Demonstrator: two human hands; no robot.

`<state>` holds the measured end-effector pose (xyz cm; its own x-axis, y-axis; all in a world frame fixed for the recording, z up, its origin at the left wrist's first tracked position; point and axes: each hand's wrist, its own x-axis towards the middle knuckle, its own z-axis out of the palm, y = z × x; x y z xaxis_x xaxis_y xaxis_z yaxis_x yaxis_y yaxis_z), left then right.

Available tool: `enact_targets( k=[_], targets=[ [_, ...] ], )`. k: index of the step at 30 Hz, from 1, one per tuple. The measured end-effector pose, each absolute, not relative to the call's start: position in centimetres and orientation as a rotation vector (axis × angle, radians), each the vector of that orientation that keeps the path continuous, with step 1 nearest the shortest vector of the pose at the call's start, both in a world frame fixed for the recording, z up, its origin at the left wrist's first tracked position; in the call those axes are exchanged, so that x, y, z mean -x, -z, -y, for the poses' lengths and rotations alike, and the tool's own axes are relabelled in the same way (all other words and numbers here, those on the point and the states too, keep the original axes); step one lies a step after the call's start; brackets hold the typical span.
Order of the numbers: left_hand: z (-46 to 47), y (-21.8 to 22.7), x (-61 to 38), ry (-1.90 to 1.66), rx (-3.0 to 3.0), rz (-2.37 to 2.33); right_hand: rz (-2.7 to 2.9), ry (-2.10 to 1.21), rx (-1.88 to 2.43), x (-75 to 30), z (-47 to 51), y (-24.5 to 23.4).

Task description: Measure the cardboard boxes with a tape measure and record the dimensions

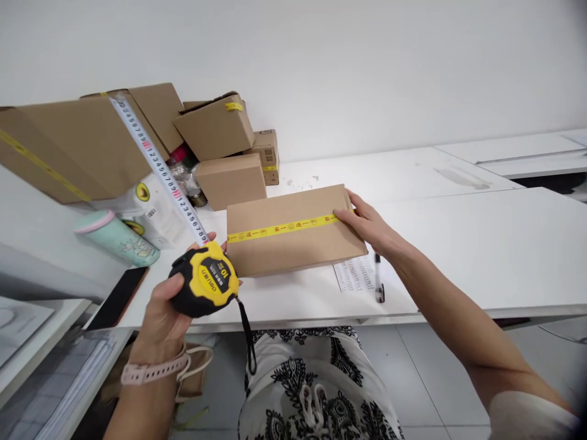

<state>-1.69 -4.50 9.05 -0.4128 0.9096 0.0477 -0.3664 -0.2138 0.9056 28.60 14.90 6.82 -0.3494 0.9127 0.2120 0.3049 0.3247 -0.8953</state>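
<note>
My left hand (167, 305) is closed around a black and yellow tape measure (211, 275), its wrist strap hanging down. The white blade (158, 165) is pulled out and slants up and away to the left, in front of the stacked boxes. Beside the tape case lies a brown cardboard box (293, 250) with yellow printed tape along its top. My right hand (362, 223) grips the right end of this box, thumb on top and the other fingers over the far edge. The fingers of my left hand beyond the case reach close to the box's left end; whether they touch it I cannot tell.
Several cardboard boxes (229, 183) are stacked at the back left, with a large one (77, 140) against the wall. A mint tumbler (119, 238) leans there near a dark phone-like slab (119, 296). A printed sheet (355, 275) and a pen (378, 281) lie right of centre on the white desk (458, 256).
</note>
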Motion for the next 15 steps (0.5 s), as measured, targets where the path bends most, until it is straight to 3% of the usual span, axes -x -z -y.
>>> enact_targets(
  k=[4,10,15],
  targets=[
    [4.2,-9.5,0.7,-1.745,-0.842,-1.102,1.655,-1.208,1.162,-26.3,-17.6,-5.9],
    [7.5,-8.4,-5.0,-1.196,-0.707,-0.628,1.765,-0.734,1.157,-25.2,-21.3,-7.0],
    [7.0,-8.1,-9.2,-0.987,-0.509,-0.645,1.839,-0.761,0.949,-22.9,-24.5,-9.2]
  ],
)
